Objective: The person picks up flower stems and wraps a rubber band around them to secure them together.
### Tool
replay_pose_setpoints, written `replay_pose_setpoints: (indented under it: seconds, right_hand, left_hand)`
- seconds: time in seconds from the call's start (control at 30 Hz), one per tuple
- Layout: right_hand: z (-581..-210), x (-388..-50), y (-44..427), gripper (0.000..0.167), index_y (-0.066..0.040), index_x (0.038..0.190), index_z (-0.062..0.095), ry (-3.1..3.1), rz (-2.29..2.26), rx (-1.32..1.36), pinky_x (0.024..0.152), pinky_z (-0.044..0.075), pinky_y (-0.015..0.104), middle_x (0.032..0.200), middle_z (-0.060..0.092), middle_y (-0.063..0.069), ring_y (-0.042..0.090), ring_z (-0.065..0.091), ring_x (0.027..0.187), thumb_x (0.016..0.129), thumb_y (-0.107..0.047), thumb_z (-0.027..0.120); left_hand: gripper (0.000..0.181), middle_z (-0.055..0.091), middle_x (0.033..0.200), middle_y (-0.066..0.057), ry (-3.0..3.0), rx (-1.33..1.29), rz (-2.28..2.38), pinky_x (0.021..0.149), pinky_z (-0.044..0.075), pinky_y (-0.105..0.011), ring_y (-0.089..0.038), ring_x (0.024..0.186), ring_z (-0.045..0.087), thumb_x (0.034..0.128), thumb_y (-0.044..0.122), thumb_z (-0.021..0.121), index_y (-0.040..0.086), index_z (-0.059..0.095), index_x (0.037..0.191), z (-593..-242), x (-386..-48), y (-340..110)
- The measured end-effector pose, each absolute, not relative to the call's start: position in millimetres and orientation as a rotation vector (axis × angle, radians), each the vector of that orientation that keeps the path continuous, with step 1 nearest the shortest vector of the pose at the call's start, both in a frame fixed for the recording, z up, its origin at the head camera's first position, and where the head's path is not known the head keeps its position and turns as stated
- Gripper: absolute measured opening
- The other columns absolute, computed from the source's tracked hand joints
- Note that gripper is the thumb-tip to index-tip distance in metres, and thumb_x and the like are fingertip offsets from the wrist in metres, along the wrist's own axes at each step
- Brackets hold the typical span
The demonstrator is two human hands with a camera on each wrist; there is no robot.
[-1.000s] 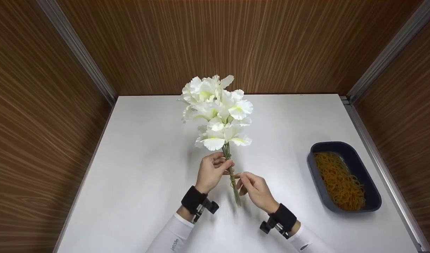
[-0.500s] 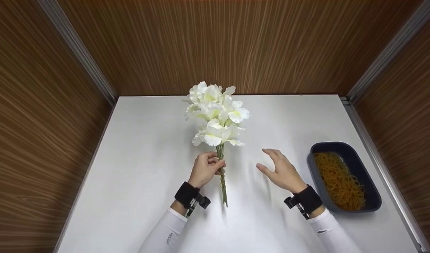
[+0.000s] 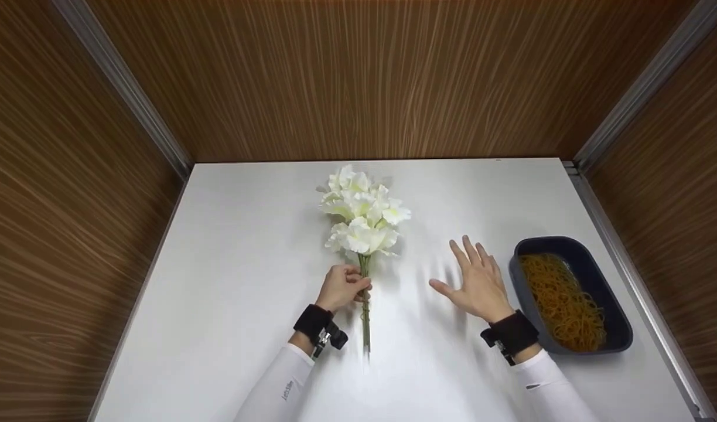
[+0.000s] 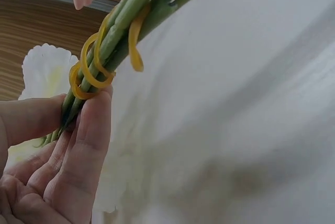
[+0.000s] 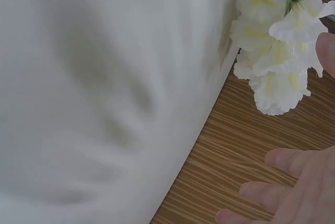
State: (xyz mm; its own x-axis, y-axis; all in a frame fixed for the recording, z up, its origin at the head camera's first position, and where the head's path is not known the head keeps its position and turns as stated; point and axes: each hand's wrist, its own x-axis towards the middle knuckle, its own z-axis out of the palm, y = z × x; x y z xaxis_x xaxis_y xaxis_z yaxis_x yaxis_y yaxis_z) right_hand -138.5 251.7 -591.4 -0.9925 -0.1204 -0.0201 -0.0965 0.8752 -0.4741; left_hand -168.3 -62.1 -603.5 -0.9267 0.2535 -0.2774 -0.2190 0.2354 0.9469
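Observation:
A bunch of white flowers (image 3: 361,214) with green stems points away from me, over the middle of the table. My left hand (image 3: 340,288) pinches the stems between thumb and fingers, just below the blooms. Around the stems (image 4: 123,28), a yellow rubber band (image 4: 89,72) is looped several times, close to my left fingertips in the left wrist view. My right hand (image 3: 478,284) hovers over the table to the right of the bunch, fingers spread and holding nothing. In the right wrist view the blooms (image 5: 280,46) are apart from the right fingers (image 5: 267,195).
A dark blue tub (image 3: 616,316) with a heap of orange-yellow rubber bands (image 3: 563,305) stands on the right side of the white table (image 3: 241,246). Wood-grain panels (image 3: 358,76) rise at the back and both sides.
My right hand has left the stems, moved right and spread its fingers. My left hand has shifted slightly left, and the bunch has come lower and straightened toward me.

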Motion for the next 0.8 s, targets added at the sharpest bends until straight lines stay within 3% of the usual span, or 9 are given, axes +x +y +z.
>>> replay_pose_setpoints:
  seconds: [0.23,0.6,0.8]
  right_hand:
    - [-598,-134,254,0.102,-0.013,0.167,0.026,3.014,-0.742,-0.147,0.126,0.013,0.076,0.175,0.018,0.023,0.053,0.017,0.16,0.091,-0.067,0.069]
    - [-606,-130,254,0.101,-0.012,0.166,0.029,3.018,-0.724,-0.131,0.125,0.016,0.076,0.174,0.02,0.024,0.053,0.02,0.16,0.091,-0.065,0.07]
    - [-605,-130,254,0.101,-0.012,0.166,0.029,3.002,-0.728,-0.125,0.126,0.016,0.075,0.174,0.02,0.024,0.053,0.019,0.16,0.091,-0.066,0.069]
  left_hand:
    - [0.018,0.079,0.084,-0.013,2.166,0.002,1.657,0.055,0.059,-0.024,-0.007,0.059,0.068,0.0967,0.005,0.071,-0.01,0.069,0.107,-620,-164,-60]
    - [0.029,0.077,0.086,-0.012,2.129,-0.116,1.608,0.055,0.06,-0.022,-0.005,0.054,0.064,0.0948,0.006,0.076,-0.008,0.068,0.118,-632,-158,-59]
    - [0.023,0.077,0.089,-0.013,2.163,-0.096,1.61,0.06,0.062,-0.024,-0.007,0.061,0.067,0.0963,0.011,0.075,-0.006,0.072,0.111,-632,-156,-62]
